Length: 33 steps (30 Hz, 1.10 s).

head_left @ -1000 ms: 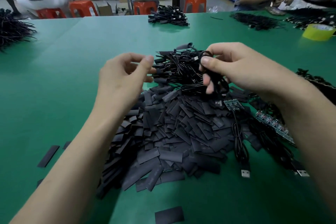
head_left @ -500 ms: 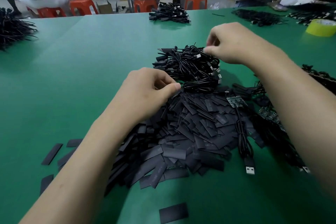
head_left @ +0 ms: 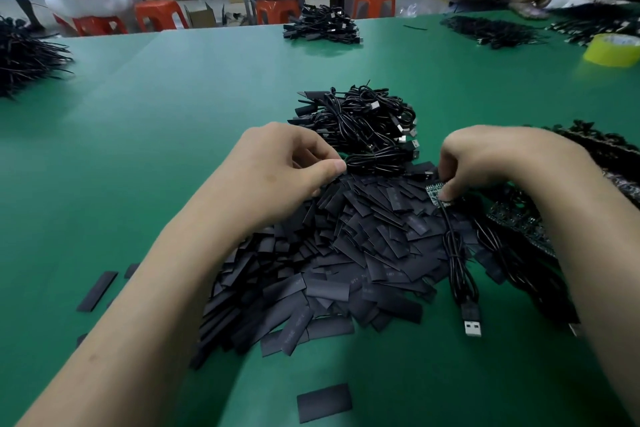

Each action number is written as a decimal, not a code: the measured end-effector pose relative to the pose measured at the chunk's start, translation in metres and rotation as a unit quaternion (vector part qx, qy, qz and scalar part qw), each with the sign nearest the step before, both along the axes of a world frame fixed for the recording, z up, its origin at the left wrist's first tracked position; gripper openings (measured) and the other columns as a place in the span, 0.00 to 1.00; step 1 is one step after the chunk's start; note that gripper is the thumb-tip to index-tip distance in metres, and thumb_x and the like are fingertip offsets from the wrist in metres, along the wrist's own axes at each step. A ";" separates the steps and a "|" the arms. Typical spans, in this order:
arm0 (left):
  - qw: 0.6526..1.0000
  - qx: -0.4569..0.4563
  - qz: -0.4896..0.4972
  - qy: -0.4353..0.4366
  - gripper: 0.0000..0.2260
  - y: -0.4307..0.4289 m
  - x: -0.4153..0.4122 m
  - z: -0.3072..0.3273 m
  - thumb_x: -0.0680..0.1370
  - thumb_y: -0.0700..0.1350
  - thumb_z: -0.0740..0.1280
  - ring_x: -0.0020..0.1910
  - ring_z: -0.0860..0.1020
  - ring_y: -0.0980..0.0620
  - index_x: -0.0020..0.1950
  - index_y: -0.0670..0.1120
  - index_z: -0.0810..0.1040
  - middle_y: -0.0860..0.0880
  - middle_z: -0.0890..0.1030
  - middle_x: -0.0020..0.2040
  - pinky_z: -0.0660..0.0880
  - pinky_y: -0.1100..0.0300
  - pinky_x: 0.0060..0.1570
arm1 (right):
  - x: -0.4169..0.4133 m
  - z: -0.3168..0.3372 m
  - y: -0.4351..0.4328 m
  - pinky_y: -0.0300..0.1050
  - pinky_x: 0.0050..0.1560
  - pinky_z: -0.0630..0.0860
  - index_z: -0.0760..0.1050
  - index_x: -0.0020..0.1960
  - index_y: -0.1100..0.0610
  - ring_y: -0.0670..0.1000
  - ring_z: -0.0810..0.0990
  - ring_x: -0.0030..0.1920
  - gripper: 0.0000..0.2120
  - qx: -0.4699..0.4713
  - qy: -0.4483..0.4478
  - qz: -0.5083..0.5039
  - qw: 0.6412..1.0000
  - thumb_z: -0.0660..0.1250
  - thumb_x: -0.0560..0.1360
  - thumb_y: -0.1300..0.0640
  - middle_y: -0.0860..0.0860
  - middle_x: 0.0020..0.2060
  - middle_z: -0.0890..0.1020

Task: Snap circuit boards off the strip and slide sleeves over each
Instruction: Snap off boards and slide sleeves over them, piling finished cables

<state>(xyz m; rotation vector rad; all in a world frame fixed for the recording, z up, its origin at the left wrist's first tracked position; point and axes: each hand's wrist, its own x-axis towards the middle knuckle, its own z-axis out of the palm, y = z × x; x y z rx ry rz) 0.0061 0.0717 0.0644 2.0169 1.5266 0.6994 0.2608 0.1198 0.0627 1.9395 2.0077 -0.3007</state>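
Observation:
A heap of flat black sleeves (head_left: pixel 346 253) lies in front of me on the green table (head_left: pixel 173 114). My left hand (head_left: pixel 287 170) rests on the heap's top edge, thumb against forefinger, pinching a sleeve there. My right hand (head_left: pixel 491 159) reaches down at the heap's right side and pinches a small green circuit board (head_left: pixel 434 191). A black cable (head_left: pixel 457 253) runs from that board towards me and ends in a USB plug (head_left: pixel 472 324). A strip of circuit boards (head_left: pixel 519 222) with more cables lies partly under my right forearm.
A bundle of black cables with sleeved ends (head_left: pixel 363 125) sits just behind the heap. Loose sleeves (head_left: pixel 97 291) lie at the left and one (head_left: pixel 323 402) lies near me. More cable piles (head_left: pixel 322 26) and a yellow tape roll (head_left: pixel 613 50) are farther back. People work at the far side.
My right hand dropped a cable on the bundle behind the heap, then came back down onto the circuit board. My left hand lowered onto the sleeve heap and stays there.

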 end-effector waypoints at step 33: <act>0.937 -0.125 -0.122 -0.302 0.05 -0.011 0.005 0.017 0.70 0.45 0.73 0.32 0.81 0.57 0.36 0.46 0.86 0.48 0.84 0.33 0.78 0.67 0.38 | -0.022 0.040 -0.029 0.33 0.39 0.75 0.82 0.43 0.57 0.43 0.78 0.34 0.06 -0.022 0.599 0.194 0.776 0.73 0.69 0.55 0.48 0.33 0.82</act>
